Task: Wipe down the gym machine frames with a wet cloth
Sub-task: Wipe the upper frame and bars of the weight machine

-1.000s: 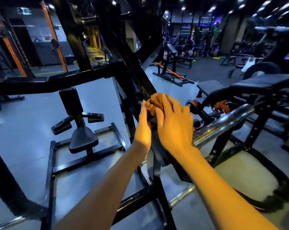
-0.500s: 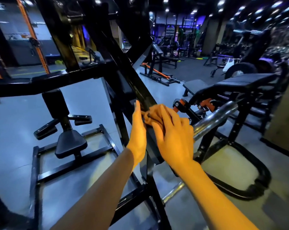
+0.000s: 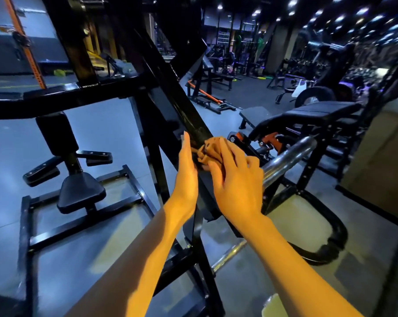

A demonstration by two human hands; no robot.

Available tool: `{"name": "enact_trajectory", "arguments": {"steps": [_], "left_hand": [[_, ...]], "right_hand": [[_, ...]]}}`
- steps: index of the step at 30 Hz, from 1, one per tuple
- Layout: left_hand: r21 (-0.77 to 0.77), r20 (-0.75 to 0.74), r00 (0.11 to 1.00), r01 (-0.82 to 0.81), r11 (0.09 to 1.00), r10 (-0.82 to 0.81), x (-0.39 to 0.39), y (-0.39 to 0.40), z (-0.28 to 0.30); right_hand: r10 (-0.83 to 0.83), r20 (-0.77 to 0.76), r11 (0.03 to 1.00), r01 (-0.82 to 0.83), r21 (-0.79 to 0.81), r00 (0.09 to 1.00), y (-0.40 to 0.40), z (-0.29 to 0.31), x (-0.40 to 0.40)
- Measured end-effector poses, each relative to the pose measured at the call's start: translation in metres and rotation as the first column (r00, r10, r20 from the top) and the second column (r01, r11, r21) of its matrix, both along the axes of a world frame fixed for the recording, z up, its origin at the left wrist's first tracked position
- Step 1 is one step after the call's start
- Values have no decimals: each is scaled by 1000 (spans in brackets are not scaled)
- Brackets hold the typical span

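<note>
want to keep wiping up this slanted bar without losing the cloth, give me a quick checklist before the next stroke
1. Cloth on the slanted black bar: ok, bunched against it.
2. Right hand on the cloth: ok, fingers lie over it.
3. Left hand steadying: ok, flat along the bar's left side, fingers straight.
4. Bar above the cloth free of obstacles: ok.
5. Chrome tube to the right clear of the hands: ok, apart from the cloth.
6. Cloth still wet enough: cannot tell.
</note>
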State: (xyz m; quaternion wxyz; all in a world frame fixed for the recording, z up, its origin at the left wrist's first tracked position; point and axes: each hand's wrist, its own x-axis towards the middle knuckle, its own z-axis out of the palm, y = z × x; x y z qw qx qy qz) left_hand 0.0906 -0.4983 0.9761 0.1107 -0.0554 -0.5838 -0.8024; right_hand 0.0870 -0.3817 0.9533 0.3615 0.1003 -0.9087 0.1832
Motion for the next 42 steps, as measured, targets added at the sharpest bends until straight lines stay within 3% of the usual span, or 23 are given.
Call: {"name": "enact_trajectory", "arguments": {"steps": [3, 10, 14, 18, 24, 28, 33, 38, 42], "left_hand": [[-96, -19, 1000, -20, 995, 18, -8, 1, -4], [-74, 23, 1000, 19, 997, -17, -13, -1, -16], [-176, -44, 998, -53, 983, 46, -13, -3, -24], [-313, -136, 988, -115, 943, 75, -24, -8, -39], [-205, -148, 989, -41, 978, 11, -19, -8, -39], [-227, -145, 989, -38, 973, 5, -22, -10, -45], [-226, -155, 988, -44, 973, 8, -17, -3, -44], [-189, -128, 992, -21, 982, -4, -17, -2, -42], [-212, -138, 990, -32, 977, 3, -17, -4, -43]], "right_hand": [[-74, -40, 997, 72, -35, 996, 21, -31, 32], [-58, 13, 998, 59, -23, 998, -27, 22, -28], [-33, -5, 999, 33, -2, 999, 8, -13, 9], [-107, 10, 992, 107, -66, 994, 32, -42, 41], [-40, -7, 997, 39, -67, 999, -13, 7, -13], [-3, -11, 999, 3, -44, 1000, 25, -31, 27], [-61, 84, 980, 76, -184, 995, 38, -36, 33], [-36, 42, 995, 40, -91, 998, -2, 4, -9], [-35, -5, 999, 34, -29, 999, 12, -25, 25]]}}
